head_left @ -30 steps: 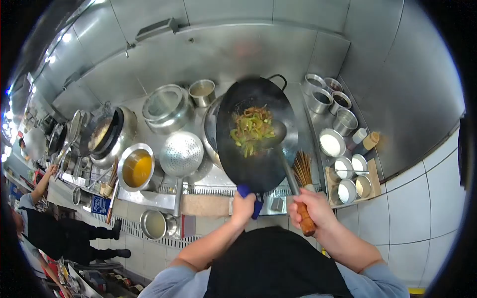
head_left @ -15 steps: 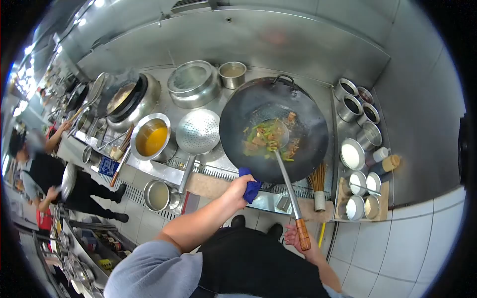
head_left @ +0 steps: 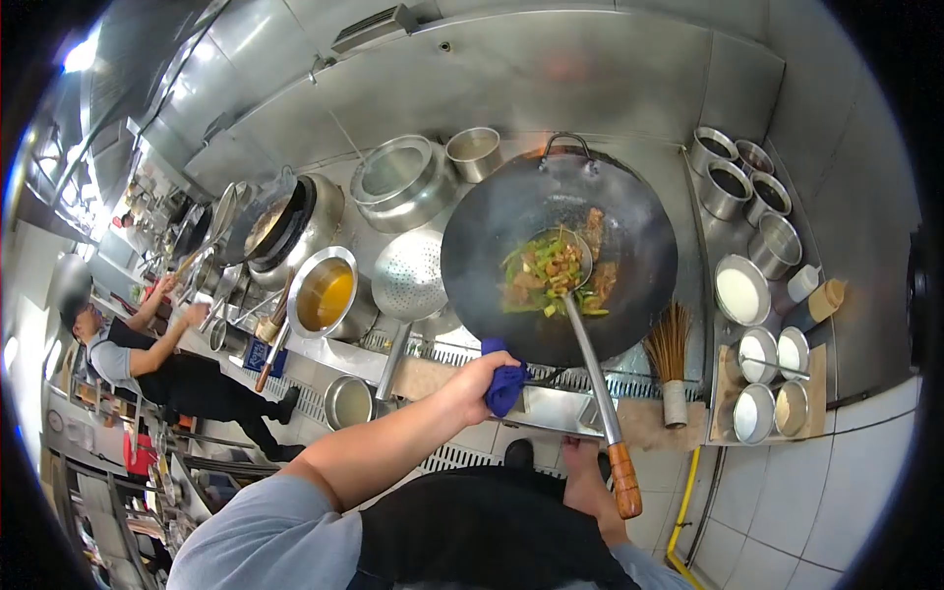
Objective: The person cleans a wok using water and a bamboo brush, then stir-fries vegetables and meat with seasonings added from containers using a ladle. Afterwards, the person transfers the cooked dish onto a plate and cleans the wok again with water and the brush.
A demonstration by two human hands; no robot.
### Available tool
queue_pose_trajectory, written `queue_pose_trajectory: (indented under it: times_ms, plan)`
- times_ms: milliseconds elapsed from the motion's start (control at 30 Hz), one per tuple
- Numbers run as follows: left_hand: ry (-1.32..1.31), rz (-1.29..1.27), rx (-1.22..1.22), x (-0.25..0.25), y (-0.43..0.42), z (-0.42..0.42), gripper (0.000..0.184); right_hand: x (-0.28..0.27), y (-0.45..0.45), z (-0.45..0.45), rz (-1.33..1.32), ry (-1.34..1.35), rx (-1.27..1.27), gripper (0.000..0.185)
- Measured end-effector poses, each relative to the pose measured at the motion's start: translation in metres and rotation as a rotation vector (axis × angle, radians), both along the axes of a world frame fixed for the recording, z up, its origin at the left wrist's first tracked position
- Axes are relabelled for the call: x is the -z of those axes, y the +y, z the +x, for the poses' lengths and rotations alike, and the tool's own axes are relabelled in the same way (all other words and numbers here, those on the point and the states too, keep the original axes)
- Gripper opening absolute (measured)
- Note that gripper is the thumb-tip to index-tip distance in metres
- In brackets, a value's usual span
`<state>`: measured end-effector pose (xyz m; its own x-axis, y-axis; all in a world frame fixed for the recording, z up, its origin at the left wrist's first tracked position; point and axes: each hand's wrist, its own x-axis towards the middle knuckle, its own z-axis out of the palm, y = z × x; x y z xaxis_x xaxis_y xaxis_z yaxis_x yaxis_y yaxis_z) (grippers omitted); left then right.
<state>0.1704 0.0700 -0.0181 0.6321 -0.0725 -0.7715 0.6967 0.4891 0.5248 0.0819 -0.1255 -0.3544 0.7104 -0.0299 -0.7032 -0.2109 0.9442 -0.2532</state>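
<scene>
My left hand (head_left: 484, 385) is closed around a bunched blue cloth (head_left: 505, 389) at the near edge of the black wok (head_left: 472, 285). Any wok handle under the cloth is hidden. Chopped green vegetables and browned pieces (head_left: 536, 270) lie in the wok, with faint steam over them. A ladle (head_left: 593, 369) leans across the near rim, its bowl among the food and its wooden grip pointing toward me. My right hand (head_left: 580, 455) hangs low beside the ladle's shaft, apart from it as far as I can see; its fingers do not show clearly.
Left of the wok are a perforated strainer (head_left: 409, 275), a pot of orange liquid (head_left: 369, 300) and a lidded pot (head_left: 423, 202). A bamboo brush (head_left: 674, 393) stands at right, near seasoning containers (head_left: 754, 418) and a squeeze bottle (head_left: 814, 303). A co-worker (head_left: 177, 374) stands at far left.
The wok looks nearer, and its food has shifted and gathered around the ladle's bowl. My right hand has drawn away from the ladle's grip. The co-worker now reaches both hands toward the stove.
</scene>
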Motion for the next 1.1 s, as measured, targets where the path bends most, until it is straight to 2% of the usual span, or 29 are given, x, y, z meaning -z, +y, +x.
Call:
queue_pose_trajectory:
  times_ms: [67, 100, 167, 233, 300, 400, 567, 700, 800, 933, 1100]
  plan:
    - [0.026, -0.018, 0.06, 0.007, 0.005, -0.002, 0.013, -0.024, -0.007, 0.006, 0.042, 0.167, -0.048, 0.013]
    - [0.032, -0.015, 0.098, 0.013, 0.008, -0.002, 0.014, -0.029, -0.019, -0.002, -0.008, 0.04, -0.243, 0.016]
    - [0.035, -0.039, 0.103, 0.016, 0.004, -0.004, 0.015, -0.055, -0.045, -0.01, -0.294, 0.056, -0.66, 0.021]
    - [0.038, -0.079, 0.136, 0.01, 0.004, -0.005, 0.016, -0.122, -0.071, -0.016, -0.372, -0.007, -0.974, 0.026]
    - [0.023, -0.127, 0.129, 0.012, 0.001, -0.004, 0.017, -0.127, -0.113, -0.013, -0.154, -0.032, -1.015, 0.029]
    - [0.008, -0.296, 0.133, 0.072, -0.006, 0.009, 0.013, -0.2, -0.139, 0.036, -0.139, -0.056, -1.129, 0.029]
    - [-0.118, -0.146, -0.148, 0.063, -0.047, 0.004, 0.008, -0.314, -0.126, 0.098, -0.264, -0.155, -1.33, 0.028]
    - [-0.221, -0.291, -0.424, 0.037, -0.08, -0.012, 0.004, -0.368, -0.122, 0.121, -0.34, -0.248, -1.548, 0.027]
    - [-0.179, -0.339, -0.511, 0.021, -0.094, -0.043, 0.006, -0.391, -0.121, 0.13, -0.361, -0.311, -1.725, 0.027]
    - [-0.132, -0.356, -0.681, 0.008, -0.119, -0.126, 0.007, -0.407, -0.115, 0.127, -0.333, -0.368, -1.955, 0.027]
    - [-0.259, -0.387, -0.983, -0.001, -0.146, -0.228, 0.009, -0.42, -0.088, 0.088, -0.226, -0.412, -2.223, 0.027]
